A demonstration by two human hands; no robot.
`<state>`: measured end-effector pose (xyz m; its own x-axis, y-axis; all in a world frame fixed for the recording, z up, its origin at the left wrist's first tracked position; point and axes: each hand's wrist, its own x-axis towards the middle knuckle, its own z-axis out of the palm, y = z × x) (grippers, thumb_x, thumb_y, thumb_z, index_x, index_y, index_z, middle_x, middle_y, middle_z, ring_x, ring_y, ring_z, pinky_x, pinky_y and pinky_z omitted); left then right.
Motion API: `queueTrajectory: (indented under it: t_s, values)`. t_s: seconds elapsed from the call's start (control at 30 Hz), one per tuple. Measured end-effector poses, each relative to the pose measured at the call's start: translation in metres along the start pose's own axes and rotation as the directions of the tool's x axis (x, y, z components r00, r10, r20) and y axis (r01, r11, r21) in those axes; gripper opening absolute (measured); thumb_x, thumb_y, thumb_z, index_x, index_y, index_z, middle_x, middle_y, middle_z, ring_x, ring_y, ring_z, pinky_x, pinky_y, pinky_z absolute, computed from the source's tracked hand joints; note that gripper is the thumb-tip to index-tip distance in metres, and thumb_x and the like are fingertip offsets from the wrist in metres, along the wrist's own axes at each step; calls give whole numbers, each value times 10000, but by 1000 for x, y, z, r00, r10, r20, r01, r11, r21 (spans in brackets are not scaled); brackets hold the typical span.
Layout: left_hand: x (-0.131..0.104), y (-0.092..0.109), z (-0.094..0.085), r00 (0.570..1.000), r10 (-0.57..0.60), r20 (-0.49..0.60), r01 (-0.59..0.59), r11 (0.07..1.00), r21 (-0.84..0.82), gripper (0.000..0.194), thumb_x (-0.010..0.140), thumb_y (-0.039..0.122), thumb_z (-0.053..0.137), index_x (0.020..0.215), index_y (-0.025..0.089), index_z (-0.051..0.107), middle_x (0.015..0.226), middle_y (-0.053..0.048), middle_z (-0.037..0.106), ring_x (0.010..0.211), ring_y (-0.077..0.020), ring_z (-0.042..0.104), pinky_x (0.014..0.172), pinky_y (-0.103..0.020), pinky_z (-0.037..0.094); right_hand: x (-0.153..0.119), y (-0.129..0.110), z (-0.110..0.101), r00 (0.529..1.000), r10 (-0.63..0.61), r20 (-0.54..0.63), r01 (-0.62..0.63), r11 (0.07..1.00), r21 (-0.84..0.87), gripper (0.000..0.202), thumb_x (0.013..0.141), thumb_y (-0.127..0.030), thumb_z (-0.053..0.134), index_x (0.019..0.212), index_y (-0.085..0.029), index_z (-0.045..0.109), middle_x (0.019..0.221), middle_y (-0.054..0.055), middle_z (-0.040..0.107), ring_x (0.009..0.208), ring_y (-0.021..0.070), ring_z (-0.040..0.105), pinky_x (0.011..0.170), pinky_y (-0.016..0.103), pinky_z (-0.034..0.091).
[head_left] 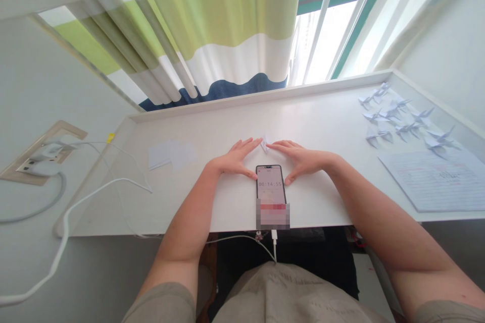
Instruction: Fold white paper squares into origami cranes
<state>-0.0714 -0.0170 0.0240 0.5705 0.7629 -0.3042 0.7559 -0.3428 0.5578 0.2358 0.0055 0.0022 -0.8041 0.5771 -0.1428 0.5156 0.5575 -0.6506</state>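
Observation:
A small piece of folded white paper (264,146) lies on the desk between my two hands, just beyond a phone (271,189). My left hand (238,157) is open, its fingers stretched so the tips reach the paper's left side and its thumb is by the phone's upper left edge. On the other side, my right hand (299,158) is also open. Its fingertips are at the paper's right side, and its thumb rests near the phone's right edge. The phone's screen reads 00:14:55, with its lower part pixelated.
Several folded paper cranes (408,128) stand at the desk's far right, above a printed sheet (441,181). White paper squares (170,155) lie to the left. A white cable (68,222) runs from the wall socket (41,154). Curtains (235,15) hang behind the white desk (314,202).

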Motion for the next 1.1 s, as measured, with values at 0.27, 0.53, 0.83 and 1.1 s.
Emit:
queueTrajectory:
  t_s: [0.27,0.53,0.83,1.1]
  values:
    - [-2,3,-5,999,19,27,-19,1000,-14,1386,655,804,864,1756,358,149,1843,-44,96,1705,-424,-1,1387,-569,73,0,-4,1,1000,13,7,-13,1000,5,1373,636,-729,926,1753,-355,221,1764,122,312,1639,475,222,1345,662,191]
    - [8,-3,5,957,27,-289,-72,986,-148,633,983,536,652,1570,312,574,1656,-71,547,1571,-322,449,1331,-506,292,-1,5,-6,991,2,-135,24,982,188,830,856,-566,802,1614,-355,536,1596,92,568,1496,379,511,1280,609,396]
    - [40,2,25,862,80,-500,-64,997,48,238,984,402,705,1164,315,835,1239,-49,765,1241,-273,650,1184,-486,447,43,20,10,884,-124,-450,61,986,-152,448,1009,-140,495,1309,-324,773,1482,29,716,1478,294,572,1250,637,401]
    - [38,11,24,867,76,-492,-3,989,146,268,974,479,729,1156,319,844,1233,-56,742,1240,-282,630,1160,-489,423,37,5,10,912,-119,-392,-21,943,-334,379,1052,-229,527,1307,-348,781,1390,53,752,1415,336,584,1259,675,325]
